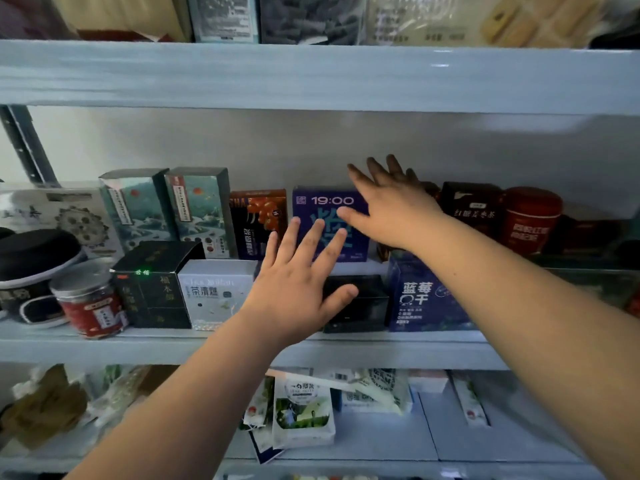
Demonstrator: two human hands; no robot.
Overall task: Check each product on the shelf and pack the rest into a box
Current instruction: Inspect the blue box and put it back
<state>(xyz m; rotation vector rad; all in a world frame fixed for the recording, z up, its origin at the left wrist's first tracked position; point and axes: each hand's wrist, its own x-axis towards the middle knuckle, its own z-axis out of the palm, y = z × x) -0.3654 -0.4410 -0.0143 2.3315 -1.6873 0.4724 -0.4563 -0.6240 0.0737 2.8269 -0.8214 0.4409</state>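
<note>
Both hands are inside the middle shelf (381, 348) with fingers spread and straight. My left hand (298, 289) hovers in front of a small black box (360, 306), its fingertips over the lower part of a purple box marked 19:00 (318, 209) in the back row. My right hand (391, 202) is at that purple box's upper right corner, its thumb lying across the box front and its fingers reaching past the top. Neither hand holds anything. A blue blueberry box (419, 299) stands right of the black box, under my right forearm.
Back row: two green boxes (166, 209), an orange-and-black box (256, 223), a dark box (474, 206) and a red tin (530, 220). Front row: a red-labelled jar (90, 303), a black box (152, 285), a white tea box (214, 292). The lower shelf holds pouches (301, 414).
</note>
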